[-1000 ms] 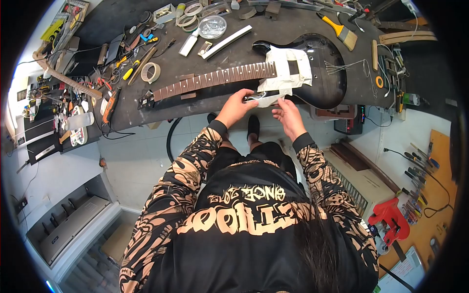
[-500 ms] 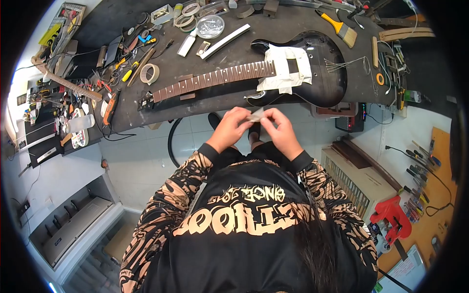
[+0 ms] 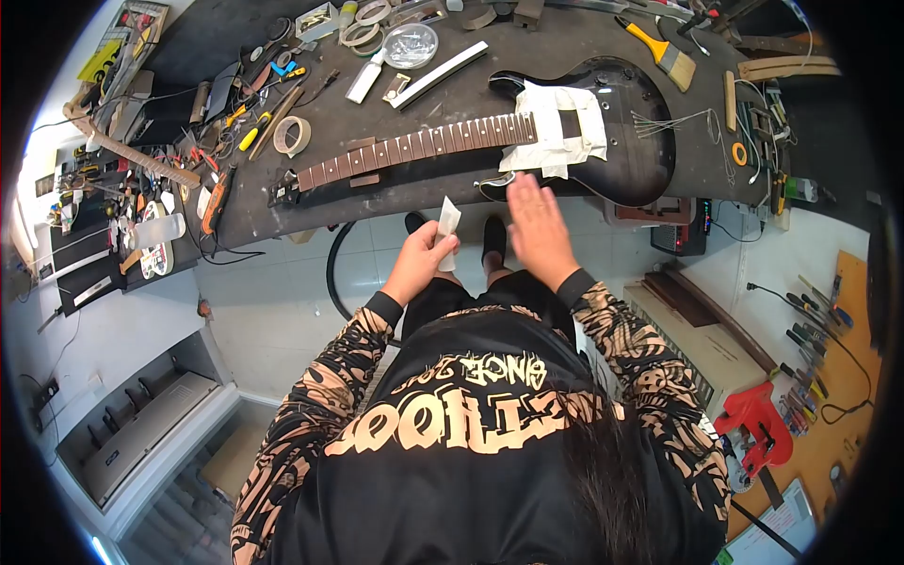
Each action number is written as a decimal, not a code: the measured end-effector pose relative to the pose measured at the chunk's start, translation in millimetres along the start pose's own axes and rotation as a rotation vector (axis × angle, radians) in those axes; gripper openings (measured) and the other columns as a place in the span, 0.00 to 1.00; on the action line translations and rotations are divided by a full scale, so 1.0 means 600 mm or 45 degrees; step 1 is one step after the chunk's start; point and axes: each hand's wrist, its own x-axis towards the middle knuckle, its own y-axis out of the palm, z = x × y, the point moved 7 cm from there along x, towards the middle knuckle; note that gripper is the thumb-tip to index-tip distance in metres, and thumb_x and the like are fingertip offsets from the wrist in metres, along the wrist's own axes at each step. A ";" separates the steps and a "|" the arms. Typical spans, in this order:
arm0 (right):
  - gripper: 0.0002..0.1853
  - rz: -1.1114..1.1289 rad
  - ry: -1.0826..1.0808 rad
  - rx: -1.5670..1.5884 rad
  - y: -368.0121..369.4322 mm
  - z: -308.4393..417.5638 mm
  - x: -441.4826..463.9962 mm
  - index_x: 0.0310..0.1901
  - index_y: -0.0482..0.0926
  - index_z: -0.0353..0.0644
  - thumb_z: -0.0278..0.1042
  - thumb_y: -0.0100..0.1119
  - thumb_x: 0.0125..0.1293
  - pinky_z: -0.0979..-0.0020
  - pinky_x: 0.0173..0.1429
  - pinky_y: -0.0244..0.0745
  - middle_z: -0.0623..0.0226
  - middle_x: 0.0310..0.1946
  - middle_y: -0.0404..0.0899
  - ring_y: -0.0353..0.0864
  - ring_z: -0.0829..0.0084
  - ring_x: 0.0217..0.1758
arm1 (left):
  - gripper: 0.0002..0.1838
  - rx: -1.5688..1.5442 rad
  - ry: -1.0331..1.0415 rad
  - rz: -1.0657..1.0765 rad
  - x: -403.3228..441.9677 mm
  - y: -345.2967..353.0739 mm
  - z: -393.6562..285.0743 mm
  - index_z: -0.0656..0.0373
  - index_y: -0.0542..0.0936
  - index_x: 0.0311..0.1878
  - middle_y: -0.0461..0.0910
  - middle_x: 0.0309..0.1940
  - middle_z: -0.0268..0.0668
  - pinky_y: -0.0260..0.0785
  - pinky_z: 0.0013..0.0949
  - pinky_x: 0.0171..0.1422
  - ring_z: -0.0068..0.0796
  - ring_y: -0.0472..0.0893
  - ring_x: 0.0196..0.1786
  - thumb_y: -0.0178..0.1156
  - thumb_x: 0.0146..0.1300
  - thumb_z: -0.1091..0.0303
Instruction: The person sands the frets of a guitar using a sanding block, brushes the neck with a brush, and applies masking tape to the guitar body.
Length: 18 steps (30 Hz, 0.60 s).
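Note:
My left hand point(image 3: 424, 259) pinches a small pale folded piece of paper point(image 3: 449, 220), held upright in front of the bench edge. With fingers stretched out and nothing in it, my right hand point(image 3: 539, 224) is just at the near edge of a dark electric guitar point(image 3: 633, 141). Whether its fingertips touch the body I cannot tell. The guitar lies flat on the bench, its fretted neck point(image 3: 414, 148) pointing left. Pale masking tape point(image 3: 530, 121) covers the body around a rectangular opening. Loose strings point(image 3: 692, 121) lie across the right end of the body.
Along the back of the dark workbench point(image 3: 395, 202) are tape rolls point(image 3: 292, 137), a clear round tub point(image 3: 411, 47), a white bottle point(image 3: 365, 80) and a white bar point(image 3: 441, 73). A yellow-handled brush point(image 3: 656, 52) lies behind the guitar. Tools crowd the left end.
My hands have come apart. The left hand has lowered to the left with the folded paper; the right hand has let go, opened and stretched up towards the guitar.

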 end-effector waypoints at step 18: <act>0.30 0.248 0.153 1.027 0.041 0.045 -0.030 0.78 0.73 0.45 0.28 0.65 0.77 0.56 0.57 0.87 0.50 0.53 0.88 0.92 0.53 0.54 | 0.14 -0.219 -0.013 -0.125 0.075 -0.007 -0.052 0.61 0.85 0.56 0.89 0.50 0.35 0.81 0.34 0.58 0.25 0.89 0.52 0.57 0.89 0.60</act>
